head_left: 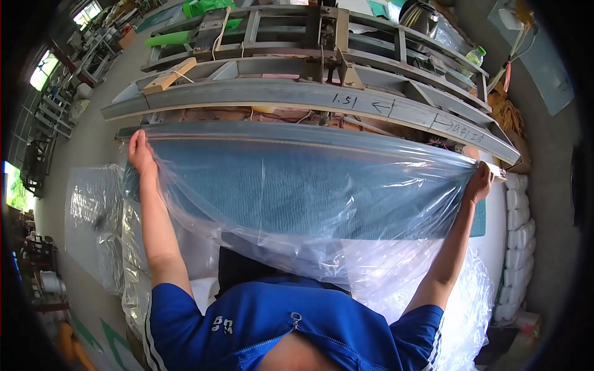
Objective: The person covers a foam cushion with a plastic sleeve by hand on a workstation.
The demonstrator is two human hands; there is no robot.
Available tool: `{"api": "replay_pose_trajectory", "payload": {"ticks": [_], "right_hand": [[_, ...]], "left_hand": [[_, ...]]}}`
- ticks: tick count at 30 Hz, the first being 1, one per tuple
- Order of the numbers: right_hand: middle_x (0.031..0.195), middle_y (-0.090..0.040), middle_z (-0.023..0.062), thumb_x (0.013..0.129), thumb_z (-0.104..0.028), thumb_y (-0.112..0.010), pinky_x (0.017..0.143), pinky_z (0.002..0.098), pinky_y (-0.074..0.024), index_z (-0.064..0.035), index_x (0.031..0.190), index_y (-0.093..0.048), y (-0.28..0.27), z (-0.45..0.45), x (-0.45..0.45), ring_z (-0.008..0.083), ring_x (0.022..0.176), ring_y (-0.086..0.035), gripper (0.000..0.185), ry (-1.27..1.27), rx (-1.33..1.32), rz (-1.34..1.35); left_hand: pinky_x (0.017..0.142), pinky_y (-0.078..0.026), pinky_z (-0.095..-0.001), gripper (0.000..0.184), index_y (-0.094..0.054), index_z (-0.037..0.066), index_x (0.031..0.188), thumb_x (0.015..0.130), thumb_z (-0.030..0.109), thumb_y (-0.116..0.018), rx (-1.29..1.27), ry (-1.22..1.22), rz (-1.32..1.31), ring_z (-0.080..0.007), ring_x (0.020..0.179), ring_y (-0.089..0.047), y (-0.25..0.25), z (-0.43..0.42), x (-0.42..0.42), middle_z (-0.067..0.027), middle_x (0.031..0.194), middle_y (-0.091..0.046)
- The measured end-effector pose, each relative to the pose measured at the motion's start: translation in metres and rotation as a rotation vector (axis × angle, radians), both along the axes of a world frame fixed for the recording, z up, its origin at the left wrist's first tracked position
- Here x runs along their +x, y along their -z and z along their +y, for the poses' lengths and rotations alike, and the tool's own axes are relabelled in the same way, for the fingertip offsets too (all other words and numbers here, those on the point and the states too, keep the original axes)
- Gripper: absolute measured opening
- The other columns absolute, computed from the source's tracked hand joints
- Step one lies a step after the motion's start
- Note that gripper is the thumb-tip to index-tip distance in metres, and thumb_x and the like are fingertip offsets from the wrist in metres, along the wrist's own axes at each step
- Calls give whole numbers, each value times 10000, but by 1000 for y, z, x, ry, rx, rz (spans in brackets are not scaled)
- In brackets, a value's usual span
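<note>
A clear plastic sheet (297,247) is stretched wide between my two hands, sagging in the middle toward my body. My left hand (142,153) grips its far left corner, fingers closed. On the other side my right hand (478,183) pinches the sheet's right end, where folds gather at the fingers. Beneath the film lies a ribbed teal fabric (247,179), seen through the plastic. The sheet's far edge runs along a long grey bar at the front of the machine.
Beyond the sheet stands a metal-framed machine with a grey beam (297,99) marked in handwriting. A wooden block (170,75) rests on its left part. Stacked white packages (518,247) stand at right. A kettle (422,17) and a green-capped bottle (476,55) sit at the back right.
</note>
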State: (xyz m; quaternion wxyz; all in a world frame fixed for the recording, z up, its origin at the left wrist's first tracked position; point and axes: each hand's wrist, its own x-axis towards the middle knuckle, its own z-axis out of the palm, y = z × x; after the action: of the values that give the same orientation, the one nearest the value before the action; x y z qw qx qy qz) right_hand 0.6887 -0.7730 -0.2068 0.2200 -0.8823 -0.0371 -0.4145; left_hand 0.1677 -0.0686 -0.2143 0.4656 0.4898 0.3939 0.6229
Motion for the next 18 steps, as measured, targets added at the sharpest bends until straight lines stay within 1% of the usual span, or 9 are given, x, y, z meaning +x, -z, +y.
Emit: {"api": "replay_pose_trajectory", "payload": {"ticks": [1,2,5,6,7,10,13,15,18], "right_hand": [[934,-623,75,901,-309,-504,723,380,-472,-134,986,-665,-1,2,-1,294,857,-602,253,25,-1,1],[920,-620,87,876,-366,-547,723,382,-469,-97,1000,-639,-3,2,-4,290,827,-606,311,-6,44,28],[910,-610,131,829,-439,-601,719,389,-464,-35,1012,-582,-4,4,2,288,804,-605,444,153,263,218],[875,-595,171,790,-484,-638,712,400,-461,5,1002,-528,5,0,9,301,779,-597,545,119,316,111],[891,-598,213,834,-462,-581,730,421,-457,17,1011,-497,4,1,9,351,812,-596,518,171,265,103],[960,-599,268,900,-386,-428,776,460,-442,11,1057,-441,-6,11,3,413,898,-586,428,223,396,225],[965,-606,287,898,-352,-405,789,473,-446,13,1072,-426,-11,15,-1,430,908,-592,405,284,347,239],[948,-613,292,900,-366,-391,800,478,-444,6,1058,-432,-17,17,-5,436,911,-592,406,268,361,260],[932,-617,287,899,-372,-391,790,485,-439,-1,1054,-438,-25,22,-13,438,899,-593,405,266,408,265]], "left_hand": [[474,-308,-179,119,-639,124,909,816,183,-683,-7,-13,6,-26,572,-438,-4,-2,3,54,718,-567],[474,-309,-179,111,-625,125,887,813,182,-685,12,-13,28,-27,570,-436,-7,-2,3,54,705,-553],[474,-312,-180,131,-577,126,835,807,190,-688,34,-6,98,-31,562,-433,-5,-1,0,52,672,-515],[474,-312,-180,151,-559,125,828,805,201,-687,19,-1,123,-33,560,-433,-2,6,-4,49,666,-504],[474,-313,-180,172,-540,123,820,803,211,-687,3,9,149,-35,558,-432,0,9,-5,47,660,-494],[505,-360,-229,256,-501,101,854,794,290,-663,-16,-44,183,-79,582,-460,-11,-4,1,21,694,-510],[557,-385,-242,242,-505,101,894,786,264,-647,-48,-9,69,-113,626,-491,-20,-18,4,-7,741,-540],[562,-387,-240,233,-505,105,891,786,264,-640,-43,-15,80,-117,632,-497,-9,-4,-1,-12,756,-547],[534,-372,-242,215,-504,119,874,790,259,-643,-130,-27,97,-113,614,-491,-21,-10,1,-4,747,-544]]}}
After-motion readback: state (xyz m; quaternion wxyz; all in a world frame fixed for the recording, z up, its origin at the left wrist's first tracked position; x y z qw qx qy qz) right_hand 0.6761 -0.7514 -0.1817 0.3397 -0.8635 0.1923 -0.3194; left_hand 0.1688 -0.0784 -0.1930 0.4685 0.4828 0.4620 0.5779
